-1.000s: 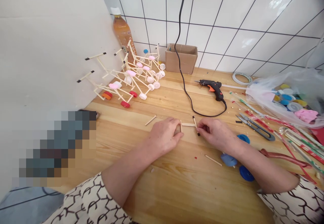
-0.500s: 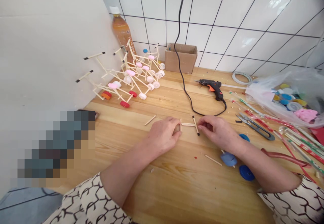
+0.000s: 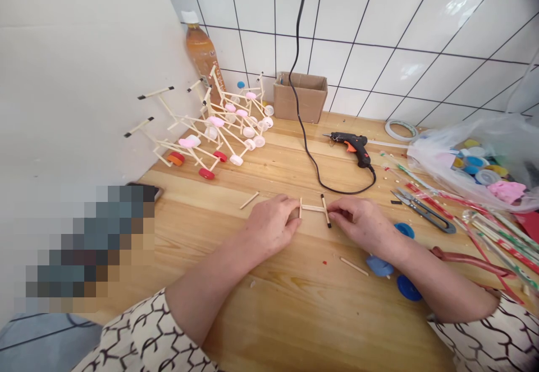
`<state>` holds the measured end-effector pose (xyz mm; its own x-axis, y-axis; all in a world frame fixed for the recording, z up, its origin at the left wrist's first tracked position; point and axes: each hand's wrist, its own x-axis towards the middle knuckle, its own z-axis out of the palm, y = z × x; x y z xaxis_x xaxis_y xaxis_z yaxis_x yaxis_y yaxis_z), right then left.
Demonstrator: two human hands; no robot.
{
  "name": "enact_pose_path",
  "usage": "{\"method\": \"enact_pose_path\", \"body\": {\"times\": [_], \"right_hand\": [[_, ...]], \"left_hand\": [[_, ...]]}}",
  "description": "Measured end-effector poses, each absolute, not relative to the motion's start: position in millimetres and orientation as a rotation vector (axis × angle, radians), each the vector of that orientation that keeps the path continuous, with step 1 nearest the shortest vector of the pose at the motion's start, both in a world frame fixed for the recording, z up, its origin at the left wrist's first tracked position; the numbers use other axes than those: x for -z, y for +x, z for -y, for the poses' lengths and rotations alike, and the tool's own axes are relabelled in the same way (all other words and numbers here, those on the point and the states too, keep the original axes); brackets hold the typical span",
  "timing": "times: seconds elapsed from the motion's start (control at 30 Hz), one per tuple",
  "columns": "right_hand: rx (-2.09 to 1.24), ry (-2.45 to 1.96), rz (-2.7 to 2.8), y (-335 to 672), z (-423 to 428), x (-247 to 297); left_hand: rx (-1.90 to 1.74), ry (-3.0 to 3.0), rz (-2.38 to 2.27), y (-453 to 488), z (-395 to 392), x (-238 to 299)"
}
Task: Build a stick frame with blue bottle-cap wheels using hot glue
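Observation:
A small H-shaped frame of wooden sticks (image 3: 313,208) lies on or just above the table between my hands. Its right crosspiece has black ends; the left one is plain. My left hand (image 3: 272,223) pinches the plain crosspiece between thumb and fingers. At the black-ended crosspiece, the thumb and fingers of my right hand (image 3: 364,223) are drawn together against its middle. One loose stick (image 3: 249,200) lies left of my left hand, another stick (image 3: 354,266) below my right. Blue bottle caps (image 3: 408,288) sit partly under my right forearm, with a light blue piece (image 3: 379,266) beside them.
Stick-and-cap models (image 3: 217,122) crowd the back left near a drink bottle (image 3: 202,49). A cardboard box (image 3: 301,97) stands by the tiled wall. To the right are a corded glue gun (image 3: 353,146), thread snips (image 3: 425,209), a tape roll (image 3: 401,130) and a bag of caps (image 3: 475,161).
My right hand's fingertips have come slightly left against the black-ended crosspiece, which has straightened a little. My left hand keeps its pinch.

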<state>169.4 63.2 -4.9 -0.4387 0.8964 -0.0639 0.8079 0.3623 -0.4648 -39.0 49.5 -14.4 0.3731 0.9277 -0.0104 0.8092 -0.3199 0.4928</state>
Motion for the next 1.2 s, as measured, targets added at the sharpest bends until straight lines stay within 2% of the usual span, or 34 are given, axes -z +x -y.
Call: {"method": "enact_pose_path", "body": {"times": [1.2], "right_hand": [[-0.610, -1.520, 2.417, 170.9, -63.7, 6.6]], "left_hand": [[-0.362, 2.191, -1.508, -40.2, -50.8, 12.5]]}}
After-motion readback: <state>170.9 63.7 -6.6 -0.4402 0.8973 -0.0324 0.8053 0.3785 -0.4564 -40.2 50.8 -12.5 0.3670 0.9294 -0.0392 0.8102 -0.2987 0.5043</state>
